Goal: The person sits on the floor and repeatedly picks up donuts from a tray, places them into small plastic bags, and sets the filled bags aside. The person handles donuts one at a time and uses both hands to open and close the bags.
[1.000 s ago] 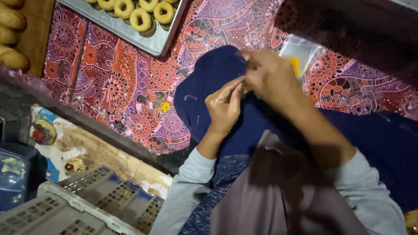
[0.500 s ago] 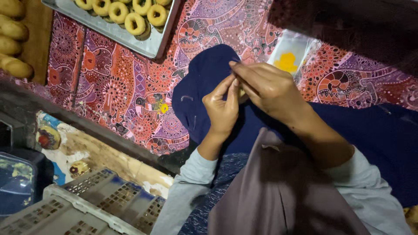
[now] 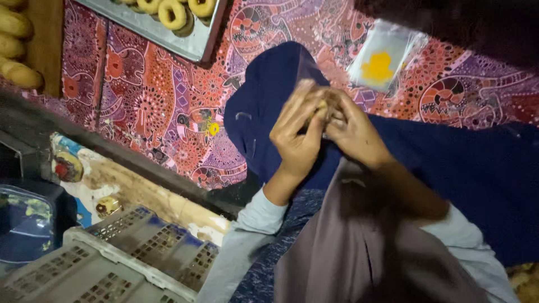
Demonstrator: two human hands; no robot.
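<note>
Nearest you, below your wrists, grey cloth (image 3: pixel 359 252) drapes over your lap, and to the left of it sit pale slotted crates (image 3: pixel 112 258).

Your left hand (image 3: pixel 297 134) and right hand (image 3: pixel 351 132) meet fingertip to fingertip above a dark blue cloth (image 3: pixel 269 90). Between them you pinch a small pale-brown piece (image 3: pixel 321 106), perhaps dough or a small pastry; the frame is blurred there, so its kind cannot be told for sure. Both hands are closed on it: left fingers curl over from the left, right fingers press in from the right. The piece is off the table, in the pinch itself, directly over the blue cloth.

Beyond your right hand, up and to the right, a clear plastic bag with a yellow mark (image 3: pixel 382 62) lies flat on the red patterned tablecloth (image 3: pixel 151 106). Farther off, up and left of the grip, a metal tray (image 3: pixel 196 42) holds ring-shaped pastries (image 3: pixel 171 14), and past that, elongated golden pieces (image 3: pixel 19 73) rest on a wooden board at the far left.

The risk lies in the pinch. The piece looks small and soft, so pressing too hard could crush or tear it, while easing one side unevenly could let it slip onto the blue cloth, where the low light makes it hard to spot.
</note>
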